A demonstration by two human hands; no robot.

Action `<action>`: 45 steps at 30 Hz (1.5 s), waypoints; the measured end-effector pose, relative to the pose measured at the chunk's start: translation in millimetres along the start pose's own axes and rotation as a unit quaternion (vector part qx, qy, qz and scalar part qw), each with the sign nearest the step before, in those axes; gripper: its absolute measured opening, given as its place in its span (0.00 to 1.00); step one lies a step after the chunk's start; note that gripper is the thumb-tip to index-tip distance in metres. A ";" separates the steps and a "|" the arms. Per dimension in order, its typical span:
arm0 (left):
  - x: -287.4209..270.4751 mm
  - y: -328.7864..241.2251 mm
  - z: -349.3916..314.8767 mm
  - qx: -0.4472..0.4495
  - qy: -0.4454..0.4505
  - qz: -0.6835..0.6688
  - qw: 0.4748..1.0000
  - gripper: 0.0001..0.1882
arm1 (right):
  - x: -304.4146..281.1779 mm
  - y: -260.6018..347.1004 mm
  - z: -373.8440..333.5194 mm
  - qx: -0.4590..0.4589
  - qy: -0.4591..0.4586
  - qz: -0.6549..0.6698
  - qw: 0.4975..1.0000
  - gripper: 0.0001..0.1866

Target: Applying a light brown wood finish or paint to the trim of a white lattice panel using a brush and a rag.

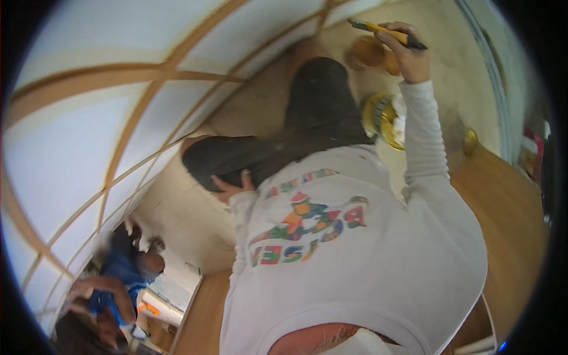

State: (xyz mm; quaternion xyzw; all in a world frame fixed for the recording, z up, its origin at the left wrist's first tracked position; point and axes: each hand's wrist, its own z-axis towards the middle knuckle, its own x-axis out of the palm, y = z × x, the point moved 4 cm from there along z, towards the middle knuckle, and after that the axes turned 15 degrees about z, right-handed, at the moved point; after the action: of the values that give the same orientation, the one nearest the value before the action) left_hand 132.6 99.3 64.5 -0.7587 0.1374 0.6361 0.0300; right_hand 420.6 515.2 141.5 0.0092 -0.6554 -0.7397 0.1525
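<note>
Raised at the upper right, my right hand is closed round a slim yellow-and-black hand tool. The tool lies roughly sideways, and its dark narrow end points left; its exact kind is not clear. My left hand rests on my dark shorts by the left thigh, its fingers spread and holding nothing. Below the right hand are round brownish things, blurred. Beside my right forearm stands a round yellow container with something white at its side.
A large lattice panel of wooden strips and white fields runs along my left. Farther off at the lower left, another person in blue bends near the panel. A wooden surface lies on the right, near a pale metal edge.
</note>
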 end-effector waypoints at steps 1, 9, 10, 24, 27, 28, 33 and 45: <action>6.4 -3.0 3.3 0.010 0.006 -0.007 1.000 0.55 | -26.8 -7.0 -0.9 -0.005 -0.022 -0.083 0.996 0.14; 7.2 -8.5 0.9 0.011 0.018 -0.020 1.000 0.54 | -105.5 -90.2 -6.9 0.034 -0.048 -0.250 0.966 0.13; 5.5 -9.3 -0.6 0.008 0.019 -0.024 0.999 0.54 | -110.7 -105.6 -6.6 0.034 -0.033 -0.207 0.977 0.12; 7.3 -7.4 -3.1 -0.009 0.040 -0.028 0.999 0.54 | -127.7 -162.6 -6.9 0.128 -0.019 -0.303 0.944 0.10; 9.6 -4.5 -2.5 -0.009 0.026 -0.023 0.999 0.54 | -121.5 -155.9 -7.1 0.133 -0.013 -0.378 0.916 0.10; 9.5 -4.4 -2.3 -0.008 0.024 -0.022 0.999 0.54 | -122.3 -151.9 -6.6 0.135 -0.023 -0.330 0.934 0.10; 7.6 -4.8 -1.0 -0.007 0.045 -0.024 0.999 0.55 | -134.0 -125.9 -11.9 0.142 -0.076 -0.120 0.980 0.13; 8.6 0.8 9.4 -0.010 0.015 -0.011 1.000 0.55 | -179.1 -136.2 -16.6 0.122 -0.115 -0.216 0.962 0.15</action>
State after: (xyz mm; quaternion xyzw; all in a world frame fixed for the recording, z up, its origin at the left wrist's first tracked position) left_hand 124.7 99.1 54.5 -0.7700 0.1234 0.6254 0.0273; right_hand 565.9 554.6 -26.5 0.0835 -0.7360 -0.6659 -0.0894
